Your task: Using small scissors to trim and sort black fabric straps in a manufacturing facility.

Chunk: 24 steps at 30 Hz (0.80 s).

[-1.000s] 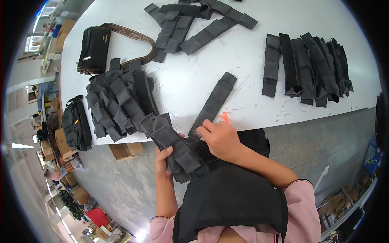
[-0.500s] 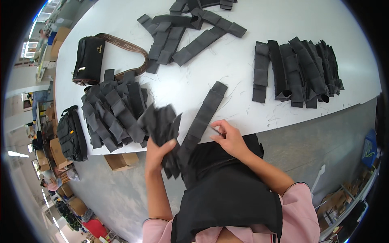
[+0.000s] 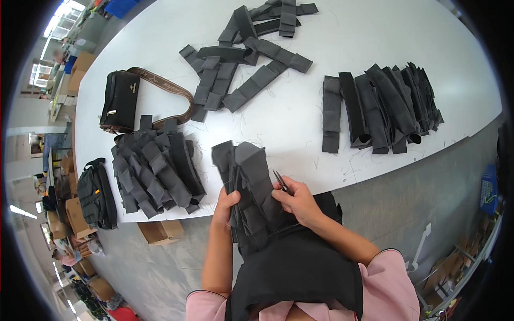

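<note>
My left hand is wrapped round a bundle of dark grey fabric strips, its thumb pressed on the side. The strips are folded into flat segments and stand up over the table's near edge. A small pair of thread snips sits in my right hand, points upward. The fingertips of that hand are close against the bundle's right side; whether they also pinch a strip I cannot tell. Left of my hands lies a heap of similar strips. A row of strips lies on the right.
More loose strips are scattered at the back of the white table, with thread ends around. A black shoulder bag lies at the left, and a black backpack is at the table's left edge. An open cardboard box is below the table.
The single strip that stretched out on the table before me is now up against the bundle. My left hand has moved right, and the snips now show pointing up in my right hand.
</note>
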### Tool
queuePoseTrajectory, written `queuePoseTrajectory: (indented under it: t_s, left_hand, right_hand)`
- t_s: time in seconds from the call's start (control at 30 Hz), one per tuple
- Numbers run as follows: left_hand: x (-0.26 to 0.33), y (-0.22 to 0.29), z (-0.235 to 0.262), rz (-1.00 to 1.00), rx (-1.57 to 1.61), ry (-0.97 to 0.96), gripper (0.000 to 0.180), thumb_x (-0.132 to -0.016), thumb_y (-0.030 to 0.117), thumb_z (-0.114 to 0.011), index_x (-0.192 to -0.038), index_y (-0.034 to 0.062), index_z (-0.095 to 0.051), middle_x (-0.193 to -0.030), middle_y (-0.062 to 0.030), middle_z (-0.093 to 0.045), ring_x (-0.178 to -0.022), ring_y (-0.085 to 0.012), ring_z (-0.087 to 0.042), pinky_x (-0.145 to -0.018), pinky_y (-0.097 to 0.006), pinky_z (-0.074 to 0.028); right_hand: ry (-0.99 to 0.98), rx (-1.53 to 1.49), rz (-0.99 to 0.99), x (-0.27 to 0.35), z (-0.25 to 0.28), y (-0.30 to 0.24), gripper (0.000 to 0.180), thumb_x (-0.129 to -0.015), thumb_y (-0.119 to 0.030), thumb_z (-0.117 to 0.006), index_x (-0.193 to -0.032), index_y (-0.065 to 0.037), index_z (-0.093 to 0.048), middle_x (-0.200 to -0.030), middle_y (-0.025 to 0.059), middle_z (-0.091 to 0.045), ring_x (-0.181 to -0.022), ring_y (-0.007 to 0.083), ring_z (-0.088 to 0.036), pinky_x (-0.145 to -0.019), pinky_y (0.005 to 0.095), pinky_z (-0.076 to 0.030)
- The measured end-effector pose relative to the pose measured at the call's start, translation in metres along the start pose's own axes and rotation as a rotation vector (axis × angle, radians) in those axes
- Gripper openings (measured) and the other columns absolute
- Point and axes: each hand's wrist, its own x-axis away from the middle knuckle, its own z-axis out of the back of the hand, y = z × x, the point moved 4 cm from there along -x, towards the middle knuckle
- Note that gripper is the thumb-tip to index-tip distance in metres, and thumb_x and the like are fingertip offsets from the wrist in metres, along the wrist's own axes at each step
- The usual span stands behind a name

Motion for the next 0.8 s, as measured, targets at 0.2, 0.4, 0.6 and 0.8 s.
queuePoseTrajectory:
  t_s: [0.2, 0.4, 0.6, 0.8]
  left_hand:
    - [-0.007, -0.004, -0.013, 0.007, -0.205, 0.096, 0.062, -0.072, 0.021, -0.078, -0.119, -0.0057, -0.048, -0.109, -0.0107, -0.06, -0.096, -0.0192, -0.059, -0.083, -0.03, -0.048]
    - [-0.015, 0.013, -0.036, 0.032, -0.505, 0.021, 0.065, -0.066, 0.013, -0.081, -0.12, -0.0024, -0.047, -0.104, -0.0094, -0.06, -0.095, -0.0175, -0.059, -0.083, -0.03, -0.049]
    - [-0.031, -0.003, -0.058, -0.025, -0.371, -0.063, 0.076, -0.059, 0.025, -0.086, -0.119, -0.0028, -0.047, -0.103, -0.0103, -0.06, -0.093, -0.0187, -0.06, -0.082, -0.032, -0.049]
    - [-0.059, -0.004, -0.097, 0.126, -0.518, -0.048, 0.052, -0.066, 0.007, -0.071, -0.112, -0.0035, -0.048, -0.096, -0.0139, -0.061, -0.084, -0.023, -0.064, -0.076, -0.034, -0.053]
  right_hand:
    - [0.069, 0.017, -0.098, -0.013, 0.022, 0.001, 0.01, -0.086, -0.014, -0.063, -0.089, -0.008, -0.056, -0.061, -0.0078, -0.043, -0.044, 0.0011, -0.034, -0.041, 0.0184, -0.025]
    - [0.05, -0.049, -0.096, -0.007, 0.051, -0.009, 0.011, -0.087, -0.017, -0.063, -0.088, -0.008, -0.057, -0.058, -0.0075, -0.044, -0.042, 0.0013, -0.033, -0.04, 0.0186, -0.025]
    - [0.137, -0.087, -0.03, -0.003, 0.04, -0.014, 0.013, -0.086, -0.018, -0.064, -0.091, -0.006, -0.059, -0.058, -0.0051, -0.046, -0.042, 0.0032, -0.036, -0.039, 0.0189, -0.026]
    - [0.241, -0.293, 0.014, 0.019, 0.049, -0.009, 0.023, -0.091, -0.02, -0.058, -0.102, 0.0, -0.059, -0.066, 0.0022, -0.057, -0.046, 0.007, -0.045, -0.041, 0.0203, -0.032]
